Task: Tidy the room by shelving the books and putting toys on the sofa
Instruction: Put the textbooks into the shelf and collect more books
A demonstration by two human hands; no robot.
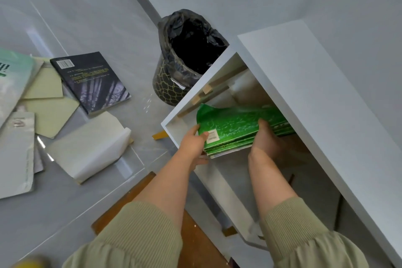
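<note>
Shelving is judged to be the step in hand. Bottom of frame: two olive ribbed sleeves (pixel 134 235) are seen, forearms bare, both reaching up-frame into the white shelf unit (pixel 304 85) at centre right.

Left hand (pixel 193 143), centre frame: the stack of green books (pixel 235 128) is gripped at its left corner, thumb laid on the top cover beside the barcode label, fingers curled beneath. Right hand (pixel 266 141): the stack's near edge is grasped, fingers laid over the cover; what lies under the palm is hidden. Neither hand is released.

The stack is held flat, partly inside the upper compartment, its far end under the unit's top board. Whether it rests on a shelf board cannot be told.

Next move, as judged: the stack is to be pushed fully in and let go, with care that the limp top cover, curled up at its far left corner, is not creased.

Farther, left of frame: a dark book (pixel 91 80), a white book (pixel 87 148) and several pale ones are scattered on the grey floor, not yet shelved. Upper centre: a black-lined bin (pixel 187 56) stands just beside the unit.
</note>
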